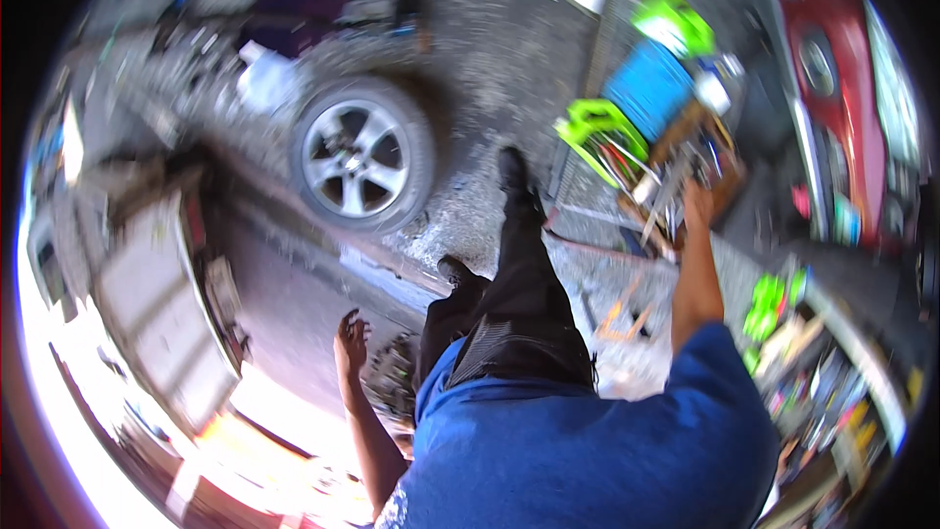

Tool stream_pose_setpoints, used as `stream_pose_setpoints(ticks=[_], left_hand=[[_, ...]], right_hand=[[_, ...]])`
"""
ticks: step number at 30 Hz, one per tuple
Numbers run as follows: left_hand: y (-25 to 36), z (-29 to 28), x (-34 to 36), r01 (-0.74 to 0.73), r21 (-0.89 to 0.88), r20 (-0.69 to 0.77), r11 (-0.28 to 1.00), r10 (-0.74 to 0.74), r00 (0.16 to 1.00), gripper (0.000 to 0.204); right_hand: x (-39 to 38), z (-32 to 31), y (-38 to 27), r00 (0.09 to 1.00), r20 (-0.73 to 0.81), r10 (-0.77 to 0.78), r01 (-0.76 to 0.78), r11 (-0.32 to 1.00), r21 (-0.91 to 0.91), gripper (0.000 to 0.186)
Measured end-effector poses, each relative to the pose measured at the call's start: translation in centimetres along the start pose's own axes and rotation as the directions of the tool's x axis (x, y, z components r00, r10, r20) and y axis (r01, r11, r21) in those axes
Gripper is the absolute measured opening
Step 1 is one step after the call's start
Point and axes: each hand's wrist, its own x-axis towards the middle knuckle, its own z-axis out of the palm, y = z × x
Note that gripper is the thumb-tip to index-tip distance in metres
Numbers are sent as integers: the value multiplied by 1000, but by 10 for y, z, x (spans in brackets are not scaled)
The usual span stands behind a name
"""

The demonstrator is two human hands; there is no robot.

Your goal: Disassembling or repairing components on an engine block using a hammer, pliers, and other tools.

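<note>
My left hand (351,341) hangs in the air to the left of my legs, fingers loosely apart and holding nothing. My right hand (697,198) is at a brown box of metal tools (713,159) on the right; motion blur hides what its fingers grip, if anything. Beside that box lie a green open case (597,127) with tools in it, a blue box (646,88) and another bright green case (676,20).
A wheel with a silver rim (351,159) lies ahead-left on the stained floor (475,59). A pale slatted metal structure (147,304) stands at left, a red car (842,108) at right. Cluttered shelving (832,392) with green items (769,309) is at lower right.
</note>
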Motion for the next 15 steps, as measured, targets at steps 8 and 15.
stream_pose_setpoints(ticks=[8, 15], left_hand=[[-136, 14, -60, 205, -186, -193, 961, -240, 951, 38], [-286, 61, -128, 245, -681, -209, 691, -503, 838, 39]], right_hand=[[-159, -8, -161, 940, 189, -284, 252, 951, 177, 43], [-301, 122, -288, 627, 518, -582, 628, 771, 107, 33]])
